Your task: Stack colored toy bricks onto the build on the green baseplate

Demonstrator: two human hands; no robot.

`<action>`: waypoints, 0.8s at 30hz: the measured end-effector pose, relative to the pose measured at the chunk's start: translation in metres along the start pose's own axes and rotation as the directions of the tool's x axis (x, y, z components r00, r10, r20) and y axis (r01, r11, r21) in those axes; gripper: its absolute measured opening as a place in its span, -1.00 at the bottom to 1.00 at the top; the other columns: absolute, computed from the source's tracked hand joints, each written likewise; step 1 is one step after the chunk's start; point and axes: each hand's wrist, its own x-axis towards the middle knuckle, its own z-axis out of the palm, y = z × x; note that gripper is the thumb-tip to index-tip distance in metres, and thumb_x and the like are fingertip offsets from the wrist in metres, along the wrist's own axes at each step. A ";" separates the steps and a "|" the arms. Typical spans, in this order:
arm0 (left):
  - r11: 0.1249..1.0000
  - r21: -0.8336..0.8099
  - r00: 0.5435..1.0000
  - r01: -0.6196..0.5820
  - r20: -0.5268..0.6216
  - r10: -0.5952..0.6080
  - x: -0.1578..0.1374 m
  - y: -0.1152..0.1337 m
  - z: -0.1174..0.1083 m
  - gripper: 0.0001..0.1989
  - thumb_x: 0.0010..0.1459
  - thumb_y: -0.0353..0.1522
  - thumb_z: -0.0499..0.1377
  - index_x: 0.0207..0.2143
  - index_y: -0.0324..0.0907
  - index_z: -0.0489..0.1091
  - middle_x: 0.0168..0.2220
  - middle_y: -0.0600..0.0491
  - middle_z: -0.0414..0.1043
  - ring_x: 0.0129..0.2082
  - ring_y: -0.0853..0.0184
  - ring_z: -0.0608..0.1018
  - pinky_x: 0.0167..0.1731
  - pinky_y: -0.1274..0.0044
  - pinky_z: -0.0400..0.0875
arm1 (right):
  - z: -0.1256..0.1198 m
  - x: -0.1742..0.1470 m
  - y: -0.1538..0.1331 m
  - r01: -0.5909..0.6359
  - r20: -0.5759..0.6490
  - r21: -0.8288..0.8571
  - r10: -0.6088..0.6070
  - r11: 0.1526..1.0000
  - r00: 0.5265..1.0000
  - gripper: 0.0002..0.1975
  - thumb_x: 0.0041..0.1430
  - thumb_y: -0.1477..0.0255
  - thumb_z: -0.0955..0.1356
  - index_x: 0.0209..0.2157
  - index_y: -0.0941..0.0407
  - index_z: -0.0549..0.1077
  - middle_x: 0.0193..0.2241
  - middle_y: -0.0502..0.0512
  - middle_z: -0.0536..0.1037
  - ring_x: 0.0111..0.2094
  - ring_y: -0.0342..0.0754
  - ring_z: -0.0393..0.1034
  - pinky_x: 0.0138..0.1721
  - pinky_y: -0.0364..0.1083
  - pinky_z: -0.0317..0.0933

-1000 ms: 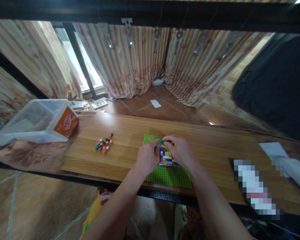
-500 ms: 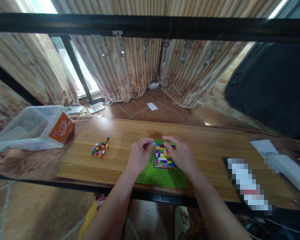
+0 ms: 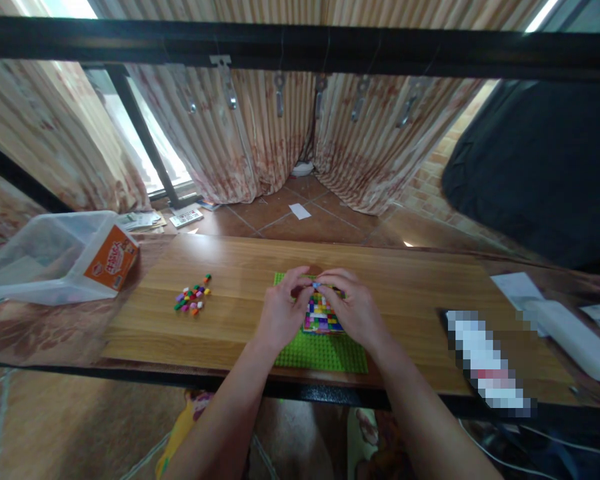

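Observation:
A small light-blue brick (image 3: 317, 285) shows between the fingertips of both hands, above the far edge of a multicoloured brick build (image 3: 322, 319). My left hand (image 3: 282, 312) pinches it from the left, thumb and forefinger closed. From the other side, the fingers of my right hand (image 3: 356, 308) close in on the same brick, and its fingertips meet the left ones. Beneath the build lies a green studded baseplate (image 3: 325, 353). The hands cover the build's left and right sides and part of its far rows.
Several loose coloured bricks (image 3: 194, 295) lie in a pile on the wooden table (image 3: 240, 267), left of the baseplate. A clear plastic bin (image 3: 55, 257) with an orange label stands at the far left. On the right is a pixelated flat object (image 3: 485, 360).
My right fingers have moved left to meet the left ones at the light-blue brick, which my left hand held earlier at the build's far left corner. The whole view has shifted slightly.

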 end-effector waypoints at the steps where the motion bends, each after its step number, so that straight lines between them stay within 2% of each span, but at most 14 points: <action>1: 1.000 0.013 1.000 -0.005 -0.029 0.006 0.001 -0.002 -0.001 -0.69 0.19 -0.45 0.13 0.00 -0.12 0.39 -0.19 0.05 0.60 -0.19 0.34 0.62 -0.07 0.47 0.47 | -0.001 0.000 0.001 -0.016 -0.018 -0.001 0.016 1.000 1.000 -0.81 0.29 0.34 0.31 -0.27 0.01 0.59 -0.22 0.10 0.60 -0.10 0.04 0.46 0.01 0.05 0.30; 5: 0.998 0.044 0.993 0.048 -0.112 -0.043 0.006 -0.014 -0.003 -0.74 0.18 -0.47 0.10 -0.08 -0.17 0.43 -0.18 -0.02 0.59 -0.21 0.31 0.61 -0.10 0.45 0.47 | -0.005 0.002 0.010 -0.102 -0.085 0.014 0.103 0.995 0.991 -0.82 0.26 0.33 0.33 -0.28 0.03 0.59 -0.22 0.11 0.61 -0.12 0.04 0.48 0.00 0.05 0.29; 10: 0.990 -0.077 0.990 0.120 -0.063 -0.125 0.014 -0.023 0.002 -0.75 0.17 -0.49 0.09 -0.12 -0.20 0.45 -0.20 -0.05 0.61 -0.16 0.27 0.61 -0.07 0.41 0.47 | 0.001 0.002 0.019 -0.117 -0.035 0.012 0.117 0.993 0.992 -0.83 0.23 0.35 0.34 -0.31 0.04 0.60 -0.21 0.13 0.60 -0.11 0.04 0.47 0.02 0.05 0.29; 14: 0.968 -0.187 0.985 0.166 -0.023 -0.174 0.016 -0.025 0.011 -0.75 0.18 -0.49 0.07 -0.11 -0.19 0.43 -0.25 -0.01 0.61 -0.22 0.30 0.63 -0.08 0.43 0.49 | 0.008 0.003 0.019 -0.126 -0.003 0.006 0.126 0.992 0.992 -0.83 0.22 0.39 0.34 -0.31 0.03 0.61 -0.20 0.13 0.60 -0.09 0.04 0.47 0.03 0.05 0.28; 19: 0.955 -0.223 0.980 0.195 0.009 -0.198 0.017 -0.028 0.018 -0.75 0.18 -0.47 0.07 -0.11 -0.19 0.44 -0.23 -0.03 0.61 -0.19 0.28 0.62 -0.08 0.41 0.49 | 0.009 0.004 0.018 -0.130 0.010 0.015 0.130 0.991 0.992 -0.83 0.22 0.40 0.34 -0.32 0.06 0.61 -0.22 0.13 0.61 -0.12 0.03 0.48 0.00 0.03 0.29; 24: 0.949 -0.245 0.978 0.198 -0.019 -0.209 0.019 -0.033 0.024 -0.76 0.15 -0.45 0.12 -0.12 -0.22 0.46 -0.22 -0.04 0.59 -0.19 0.26 0.61 -0.09 0.41 0.48 | 0.009 0.003 0.018 -0.133 0.014 0.029 0.132 0.991 0.991 -0.85 0.20 0.42 0.35 -0.33 0.07 0.61 -0.25 0.13 0.61 -0.16 0.02 0.49 -0.05 0.00 0.30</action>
